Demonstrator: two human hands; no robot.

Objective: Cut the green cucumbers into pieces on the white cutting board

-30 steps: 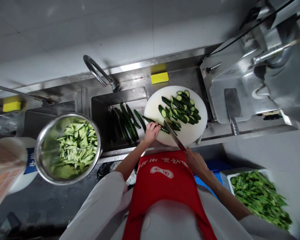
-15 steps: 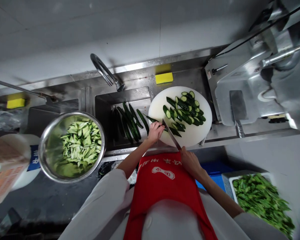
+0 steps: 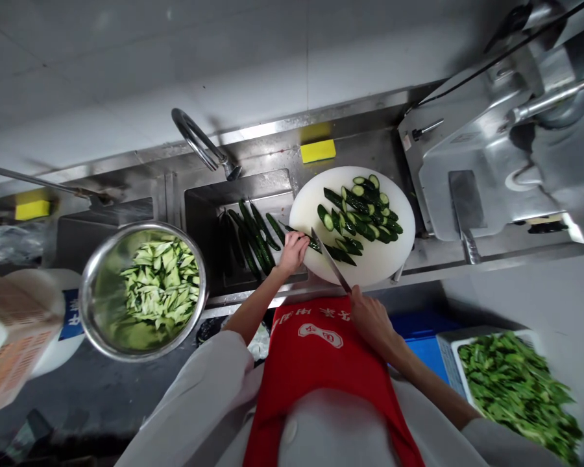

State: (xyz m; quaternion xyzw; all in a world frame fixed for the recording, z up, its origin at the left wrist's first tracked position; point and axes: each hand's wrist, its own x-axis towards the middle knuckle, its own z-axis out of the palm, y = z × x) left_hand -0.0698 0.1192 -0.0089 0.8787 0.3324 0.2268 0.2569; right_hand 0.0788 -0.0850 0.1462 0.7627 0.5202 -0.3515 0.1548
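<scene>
On the round white cutting board my left hand grips a dark green cucumber, fingers curled over it near the board's left edge. My right hand is wrapped round the handle of a knife. Its blade lies across the cucumber, just right of my left fingers. Slanting cut pieces rest to the right of the blade, and a pile of cucumber slices covers the board's upper right. Several whole cucumbers lie in the sink, left of the board.
A steel bowl of pale green cut pieces stands at left. The faucet arches over the sink, with a yellow sponge behind the board. A cleaver lies on the right. Leafy greens fill a crate at lower right.
My left hand has slid a little to the left along the cucumber. The knife blade has shifted slightly left too, with its handle still in my right hand.
</scene>
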